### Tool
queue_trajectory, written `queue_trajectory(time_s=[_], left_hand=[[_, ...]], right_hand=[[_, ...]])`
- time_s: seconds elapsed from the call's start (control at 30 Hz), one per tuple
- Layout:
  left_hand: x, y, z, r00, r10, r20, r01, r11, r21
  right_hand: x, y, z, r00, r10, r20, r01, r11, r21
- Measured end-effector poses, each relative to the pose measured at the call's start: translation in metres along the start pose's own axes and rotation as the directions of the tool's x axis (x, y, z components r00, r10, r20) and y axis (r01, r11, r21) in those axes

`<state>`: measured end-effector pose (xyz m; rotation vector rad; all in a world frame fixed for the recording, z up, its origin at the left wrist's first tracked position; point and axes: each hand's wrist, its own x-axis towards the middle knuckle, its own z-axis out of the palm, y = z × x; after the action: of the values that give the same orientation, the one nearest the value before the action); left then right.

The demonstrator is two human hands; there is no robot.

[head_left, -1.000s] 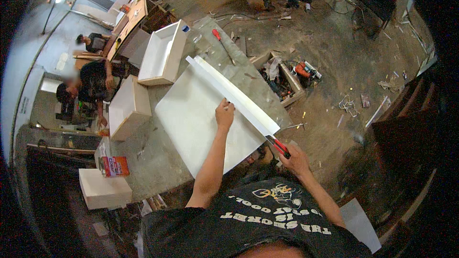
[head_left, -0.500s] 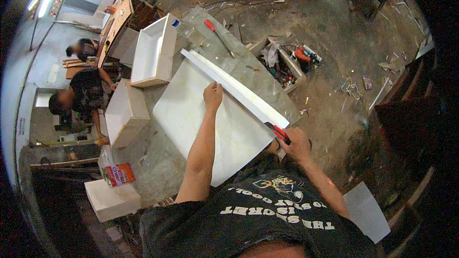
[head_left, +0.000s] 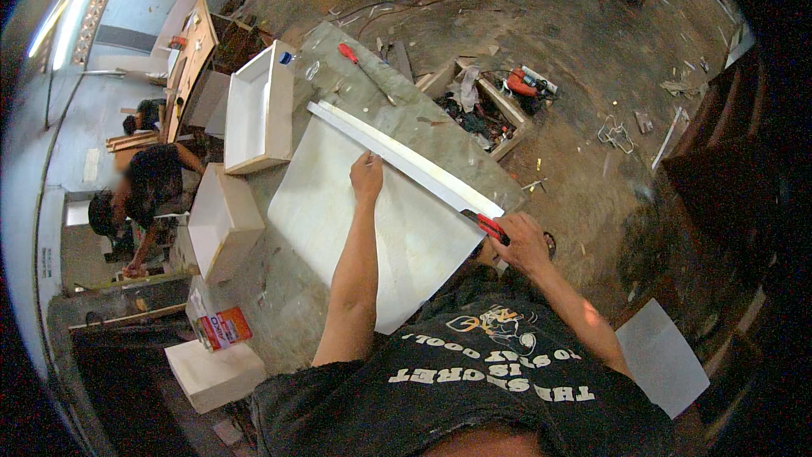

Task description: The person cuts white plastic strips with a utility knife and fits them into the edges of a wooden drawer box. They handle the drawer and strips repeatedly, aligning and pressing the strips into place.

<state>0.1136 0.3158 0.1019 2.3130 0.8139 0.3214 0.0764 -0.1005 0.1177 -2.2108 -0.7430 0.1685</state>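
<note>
A large white sheet (head_left: 326,211) lies on the worktable, with a long white strip (head_left: 397,152) along its far right edge. My left hand (head_left: 366,176) rests over the sheet beside the strip's near edge, fingers closed together; what they pinch, if anything, is hidden. In my right hand (head_left: 524,241) is a red and black utility knife (head_left: 492,227). Its front end meets the sheet's right corner, near the end of the strip.
Two white drawer boxes (head_left: 259,110) (head_left: 222,224) stand on the left, with a person beyond. A red-handled screwdriver (head_left: 348,54) and clear bottle (head_left: 309,69) lie at the far end. Past the table sit a wooden tool box (head_left: 507,140), an orange power tool (head_left: 522,83) and floor scraps.
The whole view has shifted slightly. My hands keep nearly the same places on the sheet and strip, the knife still at the corner. The person at left has bent over and reached lower.
</note>
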Motion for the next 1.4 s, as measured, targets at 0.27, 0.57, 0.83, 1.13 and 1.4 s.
queue_trajectory(time_s=[0.27,0.57,0.83,1.13,1.4], left_hand=[[0.007,-0.015,0.005,0.999,-0.014,0.032,0.012,0.999,0.042],[0.001,0.003,0.002,1.0,-0.017,0.012,0.016,0.998,0.068],[0.006,-0.007,0.005,0.998,0.058,-0.005,-0.056,0.988,0.14],[0.007,-0.007,0.007,0.99,0.097,-0.101,-0.071,0.969,0.235],[0.037,-0.001,-0.017,0.99,0.092,0.111,-0.124,0.937,0.326]], right_hand=[[0.003,0.003,-0.003,1.0,-0.005,-0.011,0.004,0.998,-0.055],[0.001,0.01,0.0,1.0,0.007,-0.003,-0.007,1.0,-0.029],[0.002,0.011,0.003,0.988,0.096,0.117,-0.097,0.995,0.003],[0.0,0.011,0.005,0.988,0.116,0.105,-0.111,0.992,-0.056],[0.007,0.019,-0.029,0.814,0.58,0.035,-0.553,0.755,0.352]])
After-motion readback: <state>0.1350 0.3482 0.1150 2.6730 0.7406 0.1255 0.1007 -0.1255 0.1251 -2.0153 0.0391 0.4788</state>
